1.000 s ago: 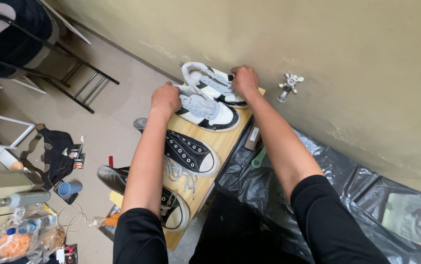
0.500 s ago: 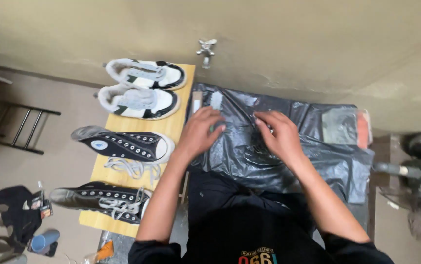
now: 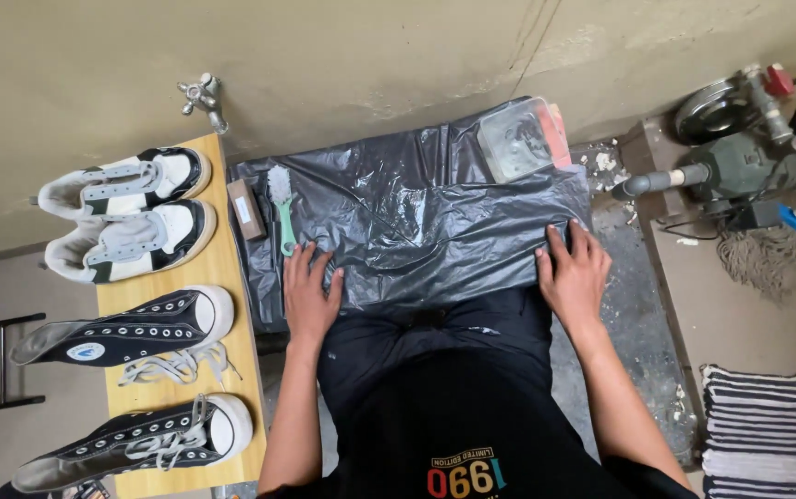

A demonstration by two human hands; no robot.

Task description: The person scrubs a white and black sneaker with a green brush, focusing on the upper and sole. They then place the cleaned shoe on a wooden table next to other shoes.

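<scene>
Both hands have spread apart: left hand (image 3: 311, 298) and right hand (image 3: 574, 274) press flat, fingers open, holding nothing, on the crinkled glossy black plastic sheet (image 3: 416, 222). Beside the left lie a green-handled bristle brush (image 3: 281, 205) and a small brown rectangular block (image 3: 244, 209)

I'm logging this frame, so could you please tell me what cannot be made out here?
Head view only:
- What lies under the black plastic sheet: covered, both hands pressing on it.
- Contents of the clear box: blurred by glare.
- Lowest black sneaker: heel cut by frame edge.
- Striped mat: cut off.
</scene>
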